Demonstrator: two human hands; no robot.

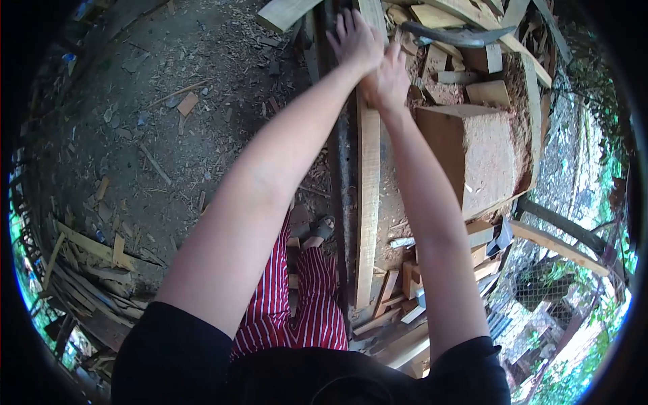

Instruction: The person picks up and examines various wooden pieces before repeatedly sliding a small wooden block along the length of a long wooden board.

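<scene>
Both of my hands are at the far end of a long, pale wooden plank [367, 202] that lies lengthwise on the bench. My left hand [358, 46] is on top of it with the fingers stretched forward and apart. Close beside it, partly overlapped at the wrist, my right hand [387, 79] lies at the plank's right side. Its visible fingers point forward; the rest are hidden. I see no tool in either hand, though the underside of the palms is out of sight. A curved dark piece [459, 36] lies right of my hands.
A large wood block [489, 158] stands to the right amid sawdust and offcuts. Wood scraps [412, 277] lie nearer my right arm. A dark beam [343, 202] runs along the plank's left side. Chips litter the dirt floor [155, 135]. Another board [287, 12] juts in at the top.
</scene>
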